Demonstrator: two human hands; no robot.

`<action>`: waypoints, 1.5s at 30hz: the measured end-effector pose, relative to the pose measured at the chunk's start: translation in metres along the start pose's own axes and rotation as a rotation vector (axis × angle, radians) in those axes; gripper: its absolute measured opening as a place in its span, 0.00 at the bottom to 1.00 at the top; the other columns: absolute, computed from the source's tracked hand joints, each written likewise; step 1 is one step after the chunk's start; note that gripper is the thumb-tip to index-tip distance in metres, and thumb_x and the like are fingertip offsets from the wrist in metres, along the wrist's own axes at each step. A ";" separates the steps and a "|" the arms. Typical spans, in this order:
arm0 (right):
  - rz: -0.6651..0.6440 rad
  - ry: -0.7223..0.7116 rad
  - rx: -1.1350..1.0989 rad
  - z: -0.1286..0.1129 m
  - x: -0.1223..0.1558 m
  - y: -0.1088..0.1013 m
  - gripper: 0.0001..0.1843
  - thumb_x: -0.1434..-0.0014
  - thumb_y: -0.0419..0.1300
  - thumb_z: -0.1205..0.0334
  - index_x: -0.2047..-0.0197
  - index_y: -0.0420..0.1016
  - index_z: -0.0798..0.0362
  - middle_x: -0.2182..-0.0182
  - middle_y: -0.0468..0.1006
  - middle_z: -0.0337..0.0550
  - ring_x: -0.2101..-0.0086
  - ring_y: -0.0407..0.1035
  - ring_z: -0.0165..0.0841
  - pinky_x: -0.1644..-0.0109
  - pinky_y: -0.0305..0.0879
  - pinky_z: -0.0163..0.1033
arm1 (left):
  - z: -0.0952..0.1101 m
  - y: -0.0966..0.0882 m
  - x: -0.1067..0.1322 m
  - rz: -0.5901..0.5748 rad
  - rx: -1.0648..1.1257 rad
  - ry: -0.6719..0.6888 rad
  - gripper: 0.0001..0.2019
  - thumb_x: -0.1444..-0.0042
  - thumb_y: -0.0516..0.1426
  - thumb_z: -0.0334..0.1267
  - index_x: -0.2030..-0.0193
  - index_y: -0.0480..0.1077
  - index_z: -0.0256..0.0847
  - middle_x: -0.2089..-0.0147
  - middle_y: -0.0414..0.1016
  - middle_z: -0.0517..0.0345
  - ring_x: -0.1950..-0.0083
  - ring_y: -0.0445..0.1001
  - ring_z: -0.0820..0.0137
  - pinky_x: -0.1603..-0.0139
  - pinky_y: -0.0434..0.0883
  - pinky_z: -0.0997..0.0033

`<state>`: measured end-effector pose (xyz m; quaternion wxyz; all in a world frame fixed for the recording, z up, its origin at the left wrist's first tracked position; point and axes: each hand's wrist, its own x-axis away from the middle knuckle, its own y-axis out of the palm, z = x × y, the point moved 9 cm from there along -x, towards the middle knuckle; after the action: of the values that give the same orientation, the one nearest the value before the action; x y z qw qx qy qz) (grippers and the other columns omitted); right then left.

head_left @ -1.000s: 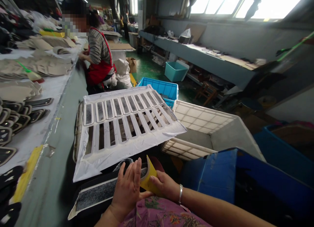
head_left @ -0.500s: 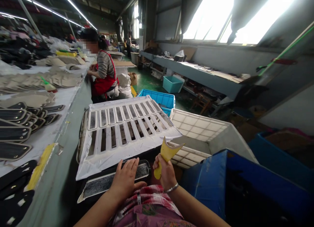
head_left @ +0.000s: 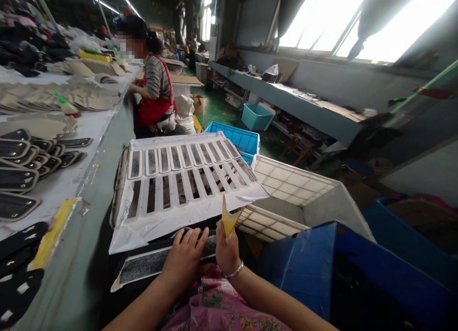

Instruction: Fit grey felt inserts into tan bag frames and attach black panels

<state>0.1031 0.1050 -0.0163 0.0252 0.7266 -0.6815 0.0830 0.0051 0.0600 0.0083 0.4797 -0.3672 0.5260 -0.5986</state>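
Observation:
My left hand [head_left: 184, 259] lies flat with fingers spread on a long grey felt strip with a white border [head_left: 150, 265] resting on my lap. My right hand [head_left: 226, 251] is closed around a yellow backing strip [head_left: 228, 220], holding it upright just right of the felt strip's end. Beyond both hands lies a white sheet with rows of cut-out slots [head_left: 182, 178], some slots still filled with grey strips.
A long worktable [head_left: 71, 178] on the left carries stacked black and beige shoe pieces [head_left: 21, 164]. A white crate [head_left: 300, 197] and blue bins [head_left: 358, 269] stand to the right. A person in a red apron [head_left: 152, 90] sits further along the table.
My right hand has peeled the yellow strip off the felt piece and lifted it upright, then drawn it in closer to the left hand. My left hand stays pressed on the felt strip.

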 end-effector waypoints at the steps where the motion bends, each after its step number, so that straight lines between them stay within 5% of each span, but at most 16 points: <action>1: 0.042 -0.089 0.064 -0.009 0.002 -0.002 0.14 0.42 0.49 0.47 0.67 0.61 0.49 0.77 0.62 0.35 0.75 0.58 0.30 0.69 0.55 0.37 | 0.001 -0.001 -0.001 0.000 0.001 0.001 0.37 0.52 0.57 0.55 0.38 0.57 0.40 0.42 0.64 0.42 0.42 0.62 0.55 0.39 0.51 0.50; 4: 0.086 -0.227 0.083 -0.026 0.005 -0.003 0.11 0.45 0.54 0.51 0.68 0.64 0.51 0.76 0.66 0.36 0.75 0.60 0.29 0.68 0.58 0.36 | 0.002 -0.002 -0.001 -0.013 0.008 -0.008 0.37 0.53 0.58 0.55 0.39 0.58 0.40 0.42 0.65 0.41 0.42 0.62 0.54 0.40 0.51 0.49; 9: 0.143 -0.043 -0.293 -0.018 -0.018 -0.017 0.17 0.44 0.52 0.47 0.76 0.55 0.51 0.86 0.51 0.26 0.87 0.46 0.22 0.85 0.47 0.30 | 0.004 -0.002 0.005 -0.034 0.040 -0.041 0.39 0.54 0.58 0.56 0.37 0.55 0.41 0.41 0.63 0.43 0.41 0.60 0.54 0.39 0.49 0.47; 14: 0.157 0.072 -0.660 -0.013 -0.040 -0.016 0.21 0.54 0.62 0.47 0.75 0.57 0.52 0.87 0.50 0.23 0.88 0.42 0.19 0.87 0.42 0.26 | 0.003 -0.004 0.006 -0.065 0.063 -0.061 0.39 0.53 0.57 0.57 0.37 0.55 0.42 0.39 0.62 0.43 0.39 0.58 0.54 0.39 0.47 0.47; 23: -0.002 0.116 -0.650 -0.001 -0.044 0.003 0.21 0.52 0.62 0.45 0.73 0.58 0.52 0.87 0.50 0.23 0.87 0.42 0.19 0.86 0.42 0.27 | 0.001 0.003 0.003 -0.106 0.105 -0.014 0.39 0.53 0.57 0.58 0.36 0.52 0.46 0.39 0.60 0.42 0.39 0.58 0.53 0.39 0.48 0.45; 27: -0.098 -0.018 -0.376 -0.005 -0.039 0.008 0.18 0.45 0.55 0.46 0.74 0.59 0.52 0.87 0.52 0.27 0.86 0.46 0.21 0.84 0.46 0.30 | 0.000 0.005 0.000 -0.112 0.097 0.004 0.39 0.54 0.58 0.55 0.36 0.51 0.51 0.39 0.60 0.42 0.39 0.58 0.52 0.40 0.50 0.44; 31: -0.126 -0.210 -0.060 -0.023 -0.034 0.012 0.15 0.45 0.55 0.49 0.72 0.65 0.53 0.79 0.65 0.36 0.79 0.58 0.26 0.75 0.57 0.33 | 0.002 0.002 -0.004 -0.100 0.091 0.025 0.40 0.56 0.60 0.55 0.37 0.53 0.50 0.39 0.61 0.42 0.40 0.60 0.52 0.41 0.53 0.45; 37: -0.108 -0.008 -0.344 -0.016 -0.036 0.004 0.21 0.46 0.53 0.42 0.77 0.56 0.51 0.87 0.50 0.26 0.87 0.43 0.22 0.86 0.44 0.30 | 0.002 0.000 0.000 -0.061 0.087 -0.007 0.41 0.58 0.61 0.54 0.37 0.55 0.45 0.39 0.62 0.46 0.40 0.60 0.54 0.40 0.53 0.48; 41: -0.053 0.050 -0.527 -0.010 -0.006 -0.003 0.23 0.48 0.58 0.44 0.79 0.53 0.51 0.87 0.50 0.26 0.87 0.45 0.21 0.84 0.47 0.29 | 0.001 0.004 0.003 -0.084 0.103 -0.060 0.41 0.57 0.59 0.54 0.37 0.55 0.39 0.38 0.60 0.48 0.39 0.58 0.56 0.38 0.51 0.50; 45: -0.073 0.018 -0.463 -0.005 0.018 0.004 0.22 0.48 0.58 0.45 0.78 0.54 0.51 0.87 0.50 0.27 0.86 0.45 0.21 0.83 0.46 0.30 | 0.004 0.007 0.003 -0.113 0.112 -0.062 0.38 0.54 0.56 0.52 0.37 0.54 0.37 0.37 0.59 0.47 0.39 0.58 0.56 0.39 0.51 0.50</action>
<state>0.0996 0.0879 -0.0089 0.2000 0.7250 -0.6553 -0.0701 0.0093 0.0556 0.0019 0.4810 -0.3873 0.4548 -0.6417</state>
